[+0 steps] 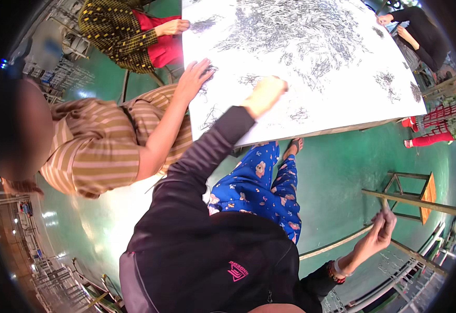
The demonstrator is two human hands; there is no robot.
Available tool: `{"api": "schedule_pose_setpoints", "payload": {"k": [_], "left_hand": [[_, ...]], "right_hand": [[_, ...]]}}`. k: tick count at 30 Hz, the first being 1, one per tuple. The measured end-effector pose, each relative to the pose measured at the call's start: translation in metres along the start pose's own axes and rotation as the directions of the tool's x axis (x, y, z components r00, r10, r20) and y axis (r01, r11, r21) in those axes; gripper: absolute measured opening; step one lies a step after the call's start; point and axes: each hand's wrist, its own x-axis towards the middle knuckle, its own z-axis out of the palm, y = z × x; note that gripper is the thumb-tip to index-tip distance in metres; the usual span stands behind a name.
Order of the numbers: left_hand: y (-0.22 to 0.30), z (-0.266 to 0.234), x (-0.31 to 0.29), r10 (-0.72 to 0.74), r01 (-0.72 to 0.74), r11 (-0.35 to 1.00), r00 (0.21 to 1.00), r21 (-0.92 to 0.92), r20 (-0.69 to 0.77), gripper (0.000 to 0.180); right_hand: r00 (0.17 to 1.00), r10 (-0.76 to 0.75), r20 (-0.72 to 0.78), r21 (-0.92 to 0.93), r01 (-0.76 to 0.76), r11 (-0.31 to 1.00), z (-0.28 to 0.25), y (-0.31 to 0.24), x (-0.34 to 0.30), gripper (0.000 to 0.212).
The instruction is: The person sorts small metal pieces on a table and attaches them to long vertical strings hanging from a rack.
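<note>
Near the table's (371, 101) near edge lie black bits (299, 113), likely light, best pinched by an end. My left fingers (276, 85) curl above the table, right fingers (378, 225) bunch off it; whether they hold any, I can't tell.

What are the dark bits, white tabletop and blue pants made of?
Dark bits: thin, maybe rubber or metal; too small to tell. White tabletop: perhaps smooth coated board, judging by its even, bright look. Blue pants: probably soft, printed cloth, since they fold and crease.
</note>
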Motion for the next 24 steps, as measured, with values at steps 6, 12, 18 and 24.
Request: {"api": "schedule_pose_setpoints", "payload": {"k": [6, 12, 18, 24], "left_hand": [[-0.069, -0.016, -0.032, 0.049, -0.051, 0.996, 0.998, 0.077, 0.031, 0.008], [-0.057, -0.011, -0.029, -0.060, 0.078, 0.986, 0.991, 0.148, -0.120, 0.009], [-0.051, -0.014, -0.043, -0.073, 0.077, 0.993, 0.996, 0.089, -0.045, 0.014], [-0.046, -0.007, -0.051, -0.141, 0.136, 0.971, 0.990, 0.197, 0.013, 0.010]], "right_hand": [[0.940, 0.204, 0.272, 0.064, -0.229, 0.971, 0.113, 0.053, 0.082, 0.028], [0.887, -0.084, 0.455, -0.132, 0.160, 0.978, 0.264, 0.103, 0.150, 0.030], [0.779, -0.227, 0.585, -0.227, 0.426, 0.876, 0.318, 0.082, 0.148, 0.023], [0.742, -0.072, 0.666, -0.311, 0.364, 0.878, 0.314, 0.077, 0.157, 0.013]]}}
